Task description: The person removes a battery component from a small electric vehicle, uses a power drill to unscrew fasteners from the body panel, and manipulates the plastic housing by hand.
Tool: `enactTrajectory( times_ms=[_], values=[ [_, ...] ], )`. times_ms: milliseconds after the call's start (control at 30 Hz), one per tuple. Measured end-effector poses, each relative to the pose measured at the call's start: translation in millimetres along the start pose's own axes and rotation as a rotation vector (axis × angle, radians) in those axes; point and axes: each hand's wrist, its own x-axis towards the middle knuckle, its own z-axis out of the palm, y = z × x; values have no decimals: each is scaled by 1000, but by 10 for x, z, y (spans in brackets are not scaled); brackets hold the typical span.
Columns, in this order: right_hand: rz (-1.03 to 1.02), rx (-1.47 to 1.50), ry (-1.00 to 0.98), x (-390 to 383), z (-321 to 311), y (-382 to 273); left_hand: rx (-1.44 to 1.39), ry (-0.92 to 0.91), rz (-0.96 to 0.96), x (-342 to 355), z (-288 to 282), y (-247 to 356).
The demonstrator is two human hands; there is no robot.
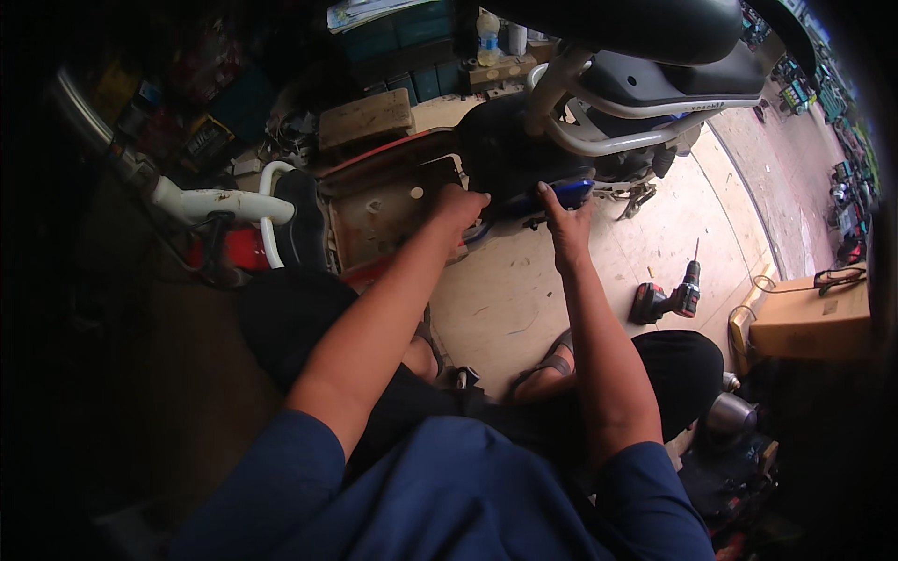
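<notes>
I am squatting beside a scooter with a white tube frame (617, 145) and black seats. My left hand (458, 212) is closed, its thumb along the edge of the dark body panel (510, 154); its other fingers are mostly hidden. To its right, my right hand (569, 222) grips a glossy blue side panel (564, 195), thumb up on its top edge and fingers curled at the outer side. The blue panel lies along the lower edge of the dark body. On the floor to my right lies a cordless drill (669, 297) with a bit fitted.
Left of the scooter body lies an open, dusty red-edged tray (383, 210). A white tube with a black seat (304, 220) stands beside it. A cardboard box (809, 318) with a cable is at right. Bottles (488, 37) and a brown block (367, 119) are behind.
</notes>
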Motion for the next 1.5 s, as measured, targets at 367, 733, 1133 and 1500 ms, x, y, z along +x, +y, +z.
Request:
enactTrajectory(
  times_ms=[367,733,1133,1500],
  values=[
    [-48,-15,28,22,18,6,-177,13,-154,-140,17,172],
    [-12,43,15,-33,36,-131,-159,44,-159,-120,-47,109],
    [409,-98,301,-182,-507,-189,297,185,491,-265,203,-426],
    [352,272,127,-1428,-1145,-1336,493,319,598,-139,194,-495]
  ],
)
